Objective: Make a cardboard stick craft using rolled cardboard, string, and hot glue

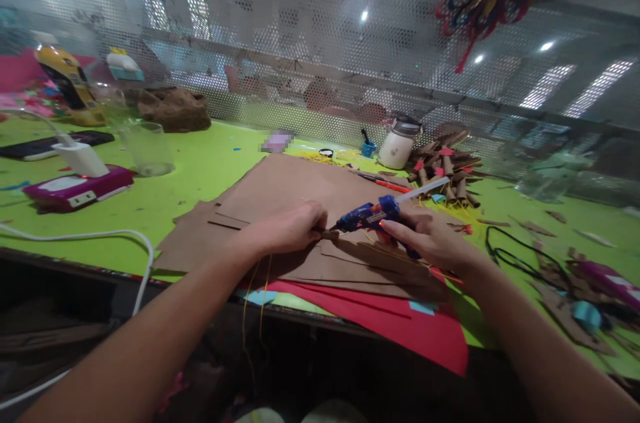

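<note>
My right hand (420,234) is wrapped round the handle of a blue hot glue gun (367,215), a clear glue stick (423,189) poking out of its back end. The gun's nozzle points left and meets a small brown cardboard piece (329,234). Pinched in the fingers of my left hand (295,226), that piece sits just above a stack of brown cardboard sheets (300,186). Yellow string (269,276) hangs below my left hand over the table edge. Red paper (425,336) lies under the cardboard and sticks out at the front.
A purple power strip (80,186) with a white charger, a phone (30,148) and a clear cup (150,149) stand at left. Behind are a white jar (399,143) and a pile of rolled cardboard (450,169). A black cord (520,256) and scraps lie right; perforated mesh (310,36) rises behind.
</note>
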`<state>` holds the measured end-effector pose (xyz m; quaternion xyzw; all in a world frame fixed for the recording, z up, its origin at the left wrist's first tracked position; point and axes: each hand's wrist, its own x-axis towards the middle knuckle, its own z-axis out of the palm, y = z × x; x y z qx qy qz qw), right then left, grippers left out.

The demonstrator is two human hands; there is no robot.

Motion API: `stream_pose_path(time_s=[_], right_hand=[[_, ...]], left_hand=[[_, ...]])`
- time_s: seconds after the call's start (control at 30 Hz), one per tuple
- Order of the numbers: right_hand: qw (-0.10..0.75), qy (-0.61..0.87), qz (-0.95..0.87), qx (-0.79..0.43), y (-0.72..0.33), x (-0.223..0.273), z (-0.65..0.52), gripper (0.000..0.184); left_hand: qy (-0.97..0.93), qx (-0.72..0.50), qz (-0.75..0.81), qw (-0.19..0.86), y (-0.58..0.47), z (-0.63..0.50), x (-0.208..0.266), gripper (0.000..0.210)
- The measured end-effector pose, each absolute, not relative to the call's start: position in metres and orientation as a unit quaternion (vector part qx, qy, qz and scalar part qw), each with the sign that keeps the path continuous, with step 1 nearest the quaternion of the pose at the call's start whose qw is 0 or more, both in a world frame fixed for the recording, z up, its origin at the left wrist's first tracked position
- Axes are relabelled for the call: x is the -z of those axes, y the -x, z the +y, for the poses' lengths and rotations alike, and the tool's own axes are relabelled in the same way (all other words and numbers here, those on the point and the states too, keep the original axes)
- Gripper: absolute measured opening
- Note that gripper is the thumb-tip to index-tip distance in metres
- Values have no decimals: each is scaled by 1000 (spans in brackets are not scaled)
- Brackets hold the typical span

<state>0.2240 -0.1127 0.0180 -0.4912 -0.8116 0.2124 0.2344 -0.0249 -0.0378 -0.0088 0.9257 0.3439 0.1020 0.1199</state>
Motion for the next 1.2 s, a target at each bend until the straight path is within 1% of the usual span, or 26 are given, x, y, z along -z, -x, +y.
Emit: stream_pose_path(time_s=[0.13,0.23,0.4,0.53,0.7,0.83,1.0,1.2], right_hand=[[256,481,-806,-231,-219,-14,-111,40],[246,488,-805,-229,-223,-13,-110,41],[221,516,-807,-184,-232,-19,-113,41],[225,502,-807,-213,-233,-25,-115,41],[238,493,-813,-198,-226,-23,-114,41],[231,496,-807,-222,-224,-18,-113,42],[212,518,-809,-181,-233,-17,-113,43],[215,516,-810,-180,-232,-20,-116,43]], left_hand=[[-923,-102,352,121,25,-38,8,11],[-923,-102,349,125,25,-37,9,12],[-924,-115,343,122,26,-34,15,11],[-922,-110,350,123,27,-35,14,11],[-927,-98,344,116,26,-37,9,11],[-925,-98,347,125,26,-36,9,13],[-923,-98,349,129,26,-36,11,15],[-924,-109,348,117,26,-36,12,15]])
